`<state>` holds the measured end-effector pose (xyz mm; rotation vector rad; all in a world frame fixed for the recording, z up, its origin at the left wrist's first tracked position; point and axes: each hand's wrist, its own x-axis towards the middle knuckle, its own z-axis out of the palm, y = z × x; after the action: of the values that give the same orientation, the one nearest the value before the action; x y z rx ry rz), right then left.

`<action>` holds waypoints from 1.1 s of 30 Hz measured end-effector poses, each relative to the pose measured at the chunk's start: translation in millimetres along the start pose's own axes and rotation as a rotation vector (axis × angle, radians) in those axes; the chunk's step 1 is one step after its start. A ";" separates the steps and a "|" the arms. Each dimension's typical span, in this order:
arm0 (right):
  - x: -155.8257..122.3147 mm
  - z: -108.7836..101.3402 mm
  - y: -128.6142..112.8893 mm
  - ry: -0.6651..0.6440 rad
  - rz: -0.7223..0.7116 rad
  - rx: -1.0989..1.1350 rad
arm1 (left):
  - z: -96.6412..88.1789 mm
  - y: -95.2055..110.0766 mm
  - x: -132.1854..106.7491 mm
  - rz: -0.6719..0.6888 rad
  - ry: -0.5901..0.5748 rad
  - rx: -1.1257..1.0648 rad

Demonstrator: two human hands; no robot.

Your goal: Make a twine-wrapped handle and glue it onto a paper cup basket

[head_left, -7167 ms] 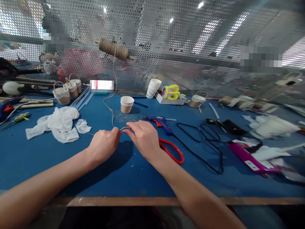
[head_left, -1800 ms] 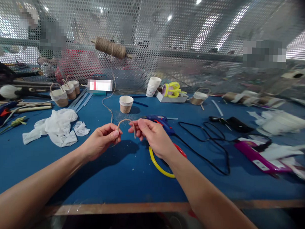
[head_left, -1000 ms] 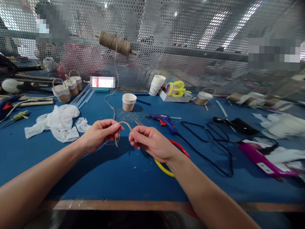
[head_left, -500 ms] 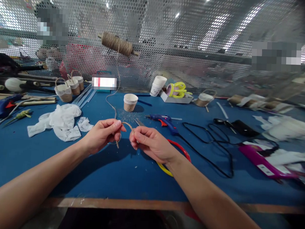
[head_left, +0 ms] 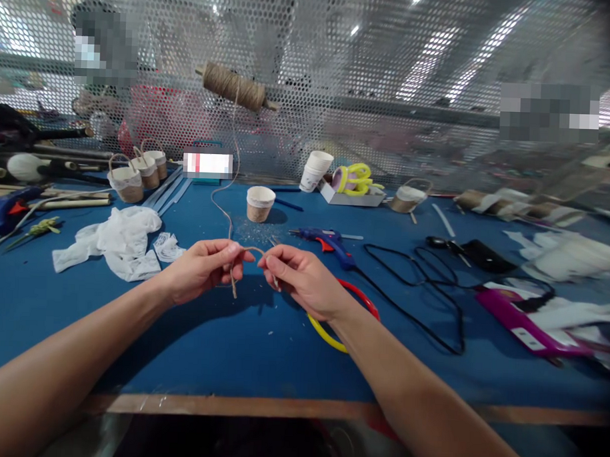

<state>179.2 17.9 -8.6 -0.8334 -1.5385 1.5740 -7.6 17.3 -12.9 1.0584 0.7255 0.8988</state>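
Observation:
Between my two hands, just above the blue table, runs a short stretch of brown twine [head_left: 253, 249]. My left hand [head_left: 207, 268] pinches it between thumb and fingers, and a loose end hangs below. My right hand [head_left: 298, 278] grips the other side with its fingertips, close to the left one. From the left hand the twine leads up to a spool of twine [head_left: 233, 88] on a rod at the mesh. A small cup [head_left: 260, 205] with a white lace rim and a brown wrap stands upright beyond my hands.
A blue glue gun [head_left: 329, 243] lies right of centre, its black cord trailing right. Red-and-yellow scissors [head_left: 326, 334] lie partly under my right forearm. White lace [head_left: 115, 242] is heaped at left. Handled cups [head_left: 126, 184] stand at back left. A purple power strip [head_left: 519, 322] lies far right.
My right hand has turned slightly and dipped, with a twine end now showing below its fingers. The twine between the hands looks flatter. My left hand has barely shifted.

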 end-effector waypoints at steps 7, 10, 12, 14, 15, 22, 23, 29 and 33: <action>-4.4 1.6 -8.8 -0.015 -0.064 -0.273 | 0.1 -2.7 0.1 0.006 0.013 0.038; -5.0 2.9 -9.8 0.002 -0.078 -0.308 | 2.6 -1.1 -0.4 0.009 0.019 0.063; -4.9 3.6 -9.3 0.010 -0.074 -0.313 | 3.4 -0.2 -0.8 0.007 0.025 0.076; -4.6 4.0 -8.6 0.017 -0.068 -0.318 | 3.8 0.1 -1.0 -0.001 0.034 0.085; -4.5 4.1 -8.2 0.021 -0.065 -0.322 | 4.0 0.0 -0.9 -0.006 0.038 0.088; -1.0 1.9 -5.1 0.119 -0.076 -0.316 | 1.6 -1.2 2.2 0.006 0.106 0.129; -0.3 1.1 -4.5 0.150 -0.092 -0.329 | 0.4 -1.4 2.6 0.004 0.105 0.123; 1.7 -1.3 -3.0 0.240 -0.119 -0.423 | -4.3 -3.6 1.7 -0.042 -0.056 0.133; 0.5 -1.4 -6.2 0.243 -0.104 -0.386 | -4.1 -4.8 0.7 -0.038 -0.078 0.163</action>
<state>180.6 18.8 -2.6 -1.0921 -1.6975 1.0704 -9.4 18.6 -18.8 1.2132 0.7606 0.7711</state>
